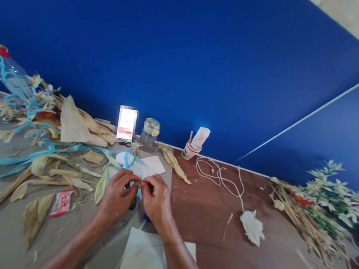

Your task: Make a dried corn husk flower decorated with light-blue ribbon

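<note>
My left hand (122,193) and my right hand (155,196) meet at the middle of the table, thumbs and fingertips pinched together and nearly touching. Whatever is between the fingertips is too small to make out. Behind them stand a small pale husk flower (136,147) and a white round item (124,159). Light-blue ribbon (65,148) runs from the left toward my hands, and a bit of blue shows under the fingers. A pale green husk strip (101,188) lies just left of my left hand.
Dried corn husks (73,122) and a plastic bottle (15,75) crowd the left. A glass jar (148,137), a paper cup (192,150) and a white cable (223,180) line the blue partition (189,56). White flowers (333,194) stand right; white paper (143,257) lies in front.
</note>
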Available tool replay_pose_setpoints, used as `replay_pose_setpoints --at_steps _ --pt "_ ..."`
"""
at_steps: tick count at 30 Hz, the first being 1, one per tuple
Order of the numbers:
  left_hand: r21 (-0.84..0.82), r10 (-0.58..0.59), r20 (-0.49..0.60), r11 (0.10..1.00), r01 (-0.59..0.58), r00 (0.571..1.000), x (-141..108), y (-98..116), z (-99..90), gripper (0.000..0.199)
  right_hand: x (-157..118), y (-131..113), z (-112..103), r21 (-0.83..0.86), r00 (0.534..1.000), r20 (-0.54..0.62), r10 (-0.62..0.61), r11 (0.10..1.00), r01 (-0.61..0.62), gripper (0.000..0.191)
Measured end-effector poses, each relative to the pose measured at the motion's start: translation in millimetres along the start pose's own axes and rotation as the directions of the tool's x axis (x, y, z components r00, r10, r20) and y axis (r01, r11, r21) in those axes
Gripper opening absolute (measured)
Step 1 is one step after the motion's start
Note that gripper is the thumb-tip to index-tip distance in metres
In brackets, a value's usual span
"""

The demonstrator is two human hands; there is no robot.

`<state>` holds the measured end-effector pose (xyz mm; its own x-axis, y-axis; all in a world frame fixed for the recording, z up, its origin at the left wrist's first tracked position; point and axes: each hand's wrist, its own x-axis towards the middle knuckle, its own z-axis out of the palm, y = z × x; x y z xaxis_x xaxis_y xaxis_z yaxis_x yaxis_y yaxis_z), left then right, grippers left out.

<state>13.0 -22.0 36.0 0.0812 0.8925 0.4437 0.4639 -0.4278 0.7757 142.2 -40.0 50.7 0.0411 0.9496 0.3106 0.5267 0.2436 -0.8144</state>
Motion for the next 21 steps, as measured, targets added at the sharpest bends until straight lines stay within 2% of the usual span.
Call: replay_pose_setpoints --at_steps 7,15,21 --pt "0.089 0.033 0.017 0.995 -0.035 0.999 -0.9 -1.2 -1.0 0.013 -0.7 -2.3 0.4 -0.088 0.999 0.016 -0.050 0.995 0.051 0.017" --pt "0.241 0.143 0.009 0.960 -0.141 0.990 -3.3 -0.4 -0.7 0.014 -0.6 0.3 -0.4 -0.143 0.992 0.061 -0.110 0.983 0.117 0.019" --pt "0.183 0.066 -0.005 0.981 -0.064 0.998 -3.2 1.5 -0.3 0.012 -1.1 -2.1 -0.2 -0.129 0.996 0.046 -0.080 0.988 0.086 0.018"
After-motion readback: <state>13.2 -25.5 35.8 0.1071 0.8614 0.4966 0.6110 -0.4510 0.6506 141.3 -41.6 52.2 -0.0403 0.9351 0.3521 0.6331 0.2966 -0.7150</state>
